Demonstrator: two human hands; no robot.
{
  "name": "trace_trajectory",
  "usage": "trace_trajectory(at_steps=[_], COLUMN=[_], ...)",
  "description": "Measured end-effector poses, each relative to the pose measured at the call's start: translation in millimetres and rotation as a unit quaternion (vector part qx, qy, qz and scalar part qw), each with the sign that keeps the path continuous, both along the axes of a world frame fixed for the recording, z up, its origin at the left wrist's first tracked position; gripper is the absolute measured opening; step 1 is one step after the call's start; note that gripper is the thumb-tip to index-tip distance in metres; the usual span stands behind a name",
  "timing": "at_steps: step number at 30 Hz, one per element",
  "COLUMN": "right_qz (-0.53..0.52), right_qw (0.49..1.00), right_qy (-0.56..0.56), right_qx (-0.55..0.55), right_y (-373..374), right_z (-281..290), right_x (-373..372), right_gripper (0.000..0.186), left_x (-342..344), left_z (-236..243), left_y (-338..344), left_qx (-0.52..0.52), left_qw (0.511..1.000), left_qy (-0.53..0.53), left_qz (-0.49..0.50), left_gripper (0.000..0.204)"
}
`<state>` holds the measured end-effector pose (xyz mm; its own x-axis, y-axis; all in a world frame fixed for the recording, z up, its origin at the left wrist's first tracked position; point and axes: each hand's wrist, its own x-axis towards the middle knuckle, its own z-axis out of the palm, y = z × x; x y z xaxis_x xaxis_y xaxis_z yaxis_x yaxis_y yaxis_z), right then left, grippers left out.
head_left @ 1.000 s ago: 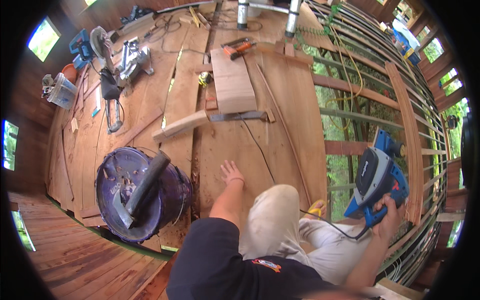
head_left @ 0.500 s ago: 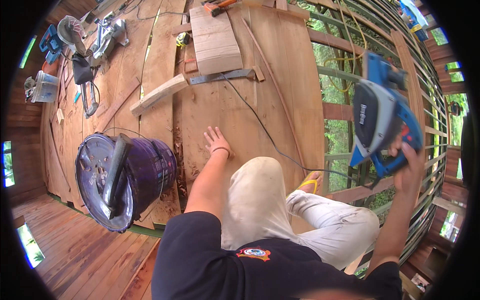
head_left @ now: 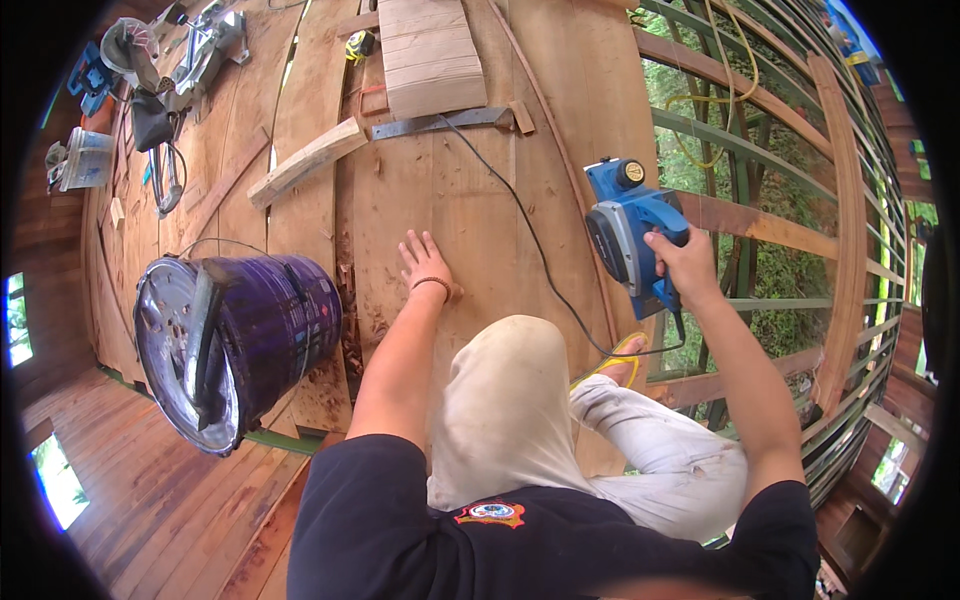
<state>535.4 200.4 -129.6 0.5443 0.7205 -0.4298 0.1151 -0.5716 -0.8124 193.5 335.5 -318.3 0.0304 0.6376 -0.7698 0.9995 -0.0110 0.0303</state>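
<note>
My right hand (head_left: 688, 268) grips the rear handle of a blue and grey electric hand planer (head_left: 612, 238), held tilted near the right edge of the wooden floor. From its back end a dark power cord (head_left: 530, 255) loops past my foot and runs over the boards. My left hand (head_left: 428, 270) lies with fingers spread on a wide plank (head_left: 470, 210), with nothing in it. A purple bucket (head_left: 295, 315) stands to the left of that arm. On its lid rests a dark-handled tool (head_left: 205, 335) whose kind I cannot make out.
Ahead are a wooden block (head_left: 310, 165), a dark flat bar (head_left: 430, 124), a stack of boards (head_left: 430, 60) and a tape measure (head_left: 359, 46). A miter saw (head_left: 150, 85) sits far left. On the right, open framing beams (head_left: 770, 225) show greenery below.
My right hand has brought the planer leftward, from over the open framing to the floor's right edge. My left hand remains on the plank. The view has shifted slightly.
</note>
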Motion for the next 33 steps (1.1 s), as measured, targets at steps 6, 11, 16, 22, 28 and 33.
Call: trace_trajectory(at_steps=[6, 11, 16, 22, 28, 33], right_qz=[-0.007, -0.029, 0.000, -0.022, -0.025, -0.018], right_qw=[0.999, 0.998, 0.994, 0.994, 0.992, 0.989], right_qy=[-0.033, -0.045, -0.093, -0.086, -0.091, -0.136], right_qx=[-0.035, -0.040, -0.049, -0.070, -0.083, -0.058], right_y=[-5, -13, -27, -36, -18, 19], right_z=[-68, -93, -114, -125, -123, -132], right_x=[-9, -13, -14, -14, -12, -12], right_gripper=[0.022, 0.023, 0.023, 0.021, 0.019, 0.017], left_x=[1, 0, 26, 55, 60, 62], left_z=[-4, -24, -81, -125, -108, -106], left_y=[0, 14, 102, 137, 139, 137], left_qx=[0.000, 0.101, 0.406, 0.467, 0.439, 0.442], left_qw=[1.000, 0.994, 0.885, 0.867, 0.884, 0.884], left_qy=[0.005, -0.038, -0.166, -0.006, 0.013, 0.030], left_qz=[-0.004, -0.002, 0.154, 0.173, 0.162, 0.149], left_gripper=[0.143, 0.110, 0.088, 0.093, 0.092, 0.092])
